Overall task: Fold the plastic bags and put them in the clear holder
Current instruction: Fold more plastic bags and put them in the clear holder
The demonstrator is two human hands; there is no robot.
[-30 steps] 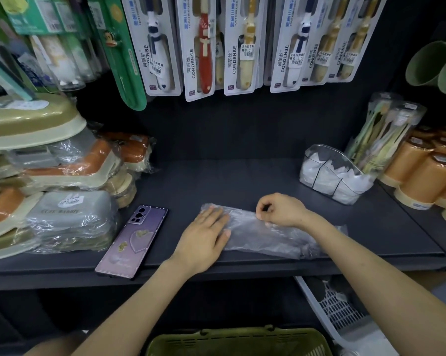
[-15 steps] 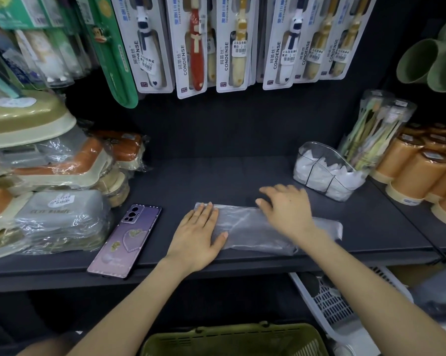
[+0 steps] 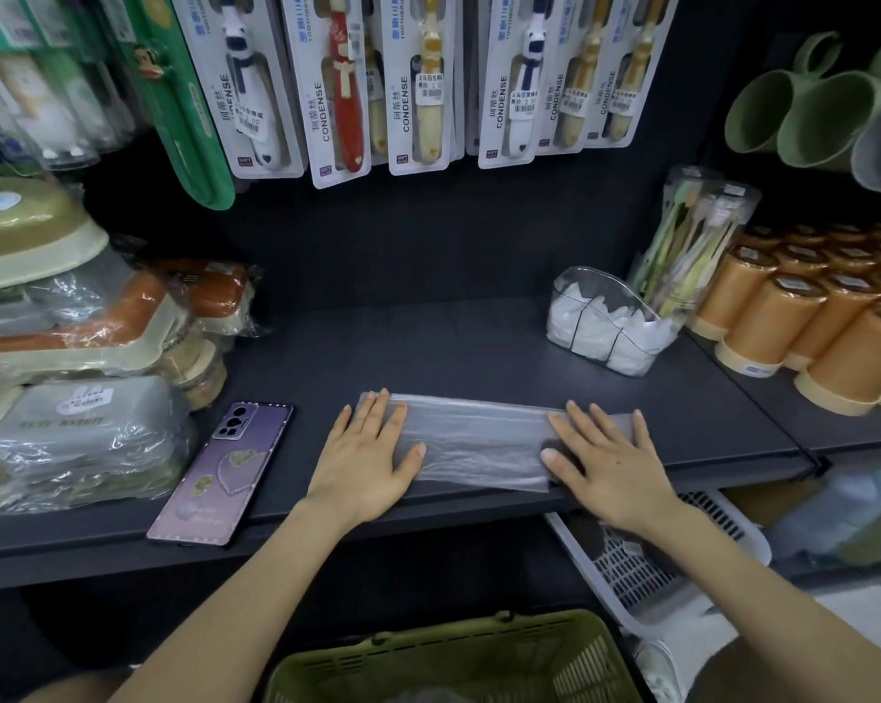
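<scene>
Now I press my left hand (image 3: pixel 367 459) and right hand (image 3: pixel 601 464) flat, fingers straight, on the plastic bag (image 3: pixel 479 438); best to squeeze air out evenly before folding.

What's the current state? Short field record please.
bag: plastic bag flattened into a long strip on the shelf
left: left hand flat on the bag's left end
right: right hand flat on its right end
holder: clear holder at back right, apart from the bag, holding white bags
nearby: phone left of the left hand
</scene>
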